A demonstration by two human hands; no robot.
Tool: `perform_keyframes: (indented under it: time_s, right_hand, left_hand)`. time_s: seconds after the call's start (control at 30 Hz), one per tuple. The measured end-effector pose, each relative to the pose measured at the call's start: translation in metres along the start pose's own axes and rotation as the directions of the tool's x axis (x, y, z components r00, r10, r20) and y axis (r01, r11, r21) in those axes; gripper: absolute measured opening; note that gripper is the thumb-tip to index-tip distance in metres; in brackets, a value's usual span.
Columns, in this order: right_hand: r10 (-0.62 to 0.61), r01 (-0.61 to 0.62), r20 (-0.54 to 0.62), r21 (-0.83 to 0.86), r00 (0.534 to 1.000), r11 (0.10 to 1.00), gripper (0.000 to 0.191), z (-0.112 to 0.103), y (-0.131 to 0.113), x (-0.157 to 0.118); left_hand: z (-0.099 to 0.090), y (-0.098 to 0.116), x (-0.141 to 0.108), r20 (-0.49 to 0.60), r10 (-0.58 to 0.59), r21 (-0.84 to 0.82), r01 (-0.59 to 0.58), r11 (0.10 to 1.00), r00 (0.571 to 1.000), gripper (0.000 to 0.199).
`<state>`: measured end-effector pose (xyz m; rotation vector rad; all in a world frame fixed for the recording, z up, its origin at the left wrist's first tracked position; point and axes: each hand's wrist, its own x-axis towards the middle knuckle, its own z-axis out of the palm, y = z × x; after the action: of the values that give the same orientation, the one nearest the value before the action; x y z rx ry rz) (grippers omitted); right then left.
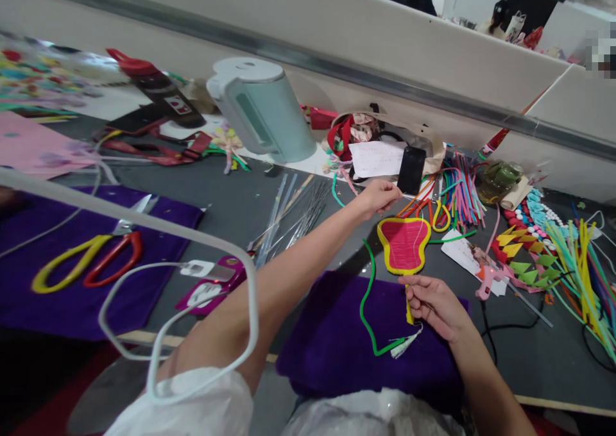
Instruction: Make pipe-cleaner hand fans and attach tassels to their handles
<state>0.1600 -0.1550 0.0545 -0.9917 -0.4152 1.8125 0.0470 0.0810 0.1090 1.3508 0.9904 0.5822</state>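
My right hand (433, 304) is closed on the yellow handle of a small hand fan (404, 247). Its face is filled with pinkish-red strands and edged in fuzzy yellow pipe cleaner. A white tassel (408, 345) hangs from the handle's end. Above the fan, my left hand (382, 199) pinches a thin thread (414, 205) that loops across the fan's face. A bent green pipe cleaner (368, 295) curves down beside the fan, its lower end near the tassel. Purple cloth (337, 333) lies under my right hand.
Large scissors (113, 256) lie on another purple cloth at left, behind a white cable (253, 295). A kettle (274, 112) and bottle (158, 93) stand at the back. Pipe-cleaner bundles (464, 192), a pink glue gun (488, 281) and thin sticks (301, 215) surround the work.
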Motion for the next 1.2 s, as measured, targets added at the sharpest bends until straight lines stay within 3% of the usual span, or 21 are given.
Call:
perform_keyframes:
  time_s: [0.27,0.67,0.93,1.2]
  right_hand:
    - [-0.072,0.078,-0.089,0.064,0.993,0.995,0.034,0.000,0.008,-0.004]
    - [-0.114,0.114,-0.165,-0.009,0.980,0.993,0.032,0.000,0.011,-0.006]
    - [-0.136,0.135,-0.190,-0.019,0.972,0.991,0.033,-0.002,0.014,-0.007]
    - [-0.243,0.225,-0.252,-0.100,0.937,0.969,0.030,0.001,0.018,-0.009]
  left_hand:
    - [0.001,0.004,-0.009,-0.004,0.098,0.036,-0.098,0.995,0.995,0.017]
    - [-0.002,0.014,-0.016,0.043,0.082,0.089,-0.086,0.992,0.996,0.012]
    - [-0.003,0.016,-0.014,0.119,0.091,0.140,-0.108,0.984,0.989,0.012]
    - [-0.002,0.014,-0.011,0.214,0.145,0.208,-0.190,0.959,0.966,0.011]
